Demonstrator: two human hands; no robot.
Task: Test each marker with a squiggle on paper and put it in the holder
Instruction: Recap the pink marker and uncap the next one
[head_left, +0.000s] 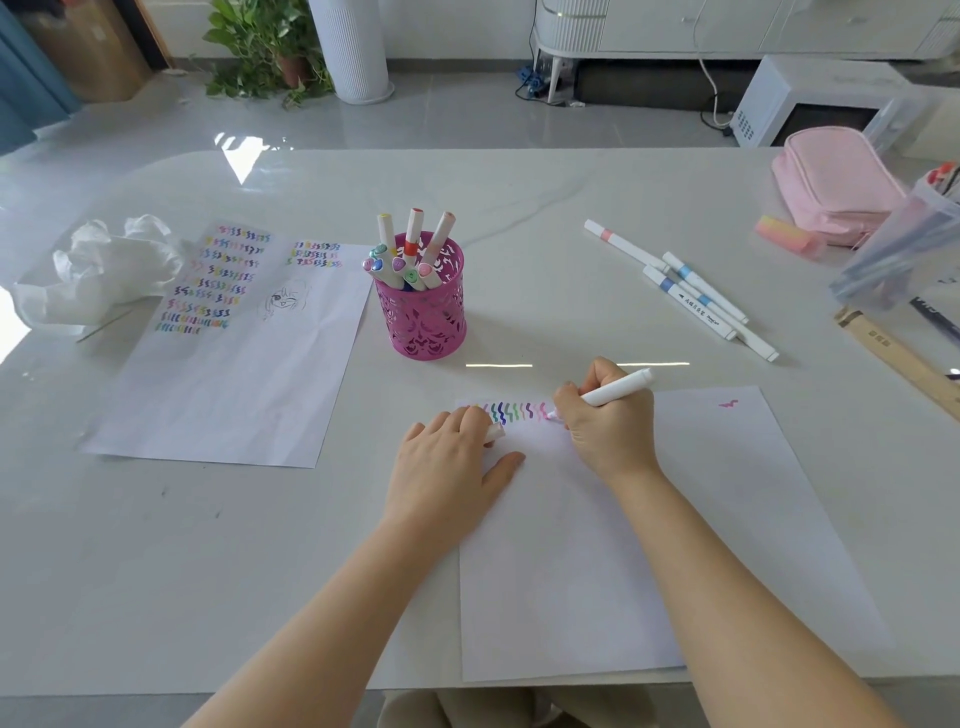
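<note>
One marker (621, 388) in right hand's (608, 423) grip, on paper (701, 519); cap (496, 432) in left hand's (447, 467) pinch.

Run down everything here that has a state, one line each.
marker: uncapped, tip on near paper, held in right grip.
cap: off, held in left grip.
holder: upright, partly filled.
loose markers: capped, lying flat.
near paper: one squiggle row, one stray mark.
far paper: many squiggle rows.
tissue: crumpled.

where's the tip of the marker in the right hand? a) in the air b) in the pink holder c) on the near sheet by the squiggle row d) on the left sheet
c: the right hand grips the marker with its tip down on the near sheet, at the right end of the squiggle row.
</note>
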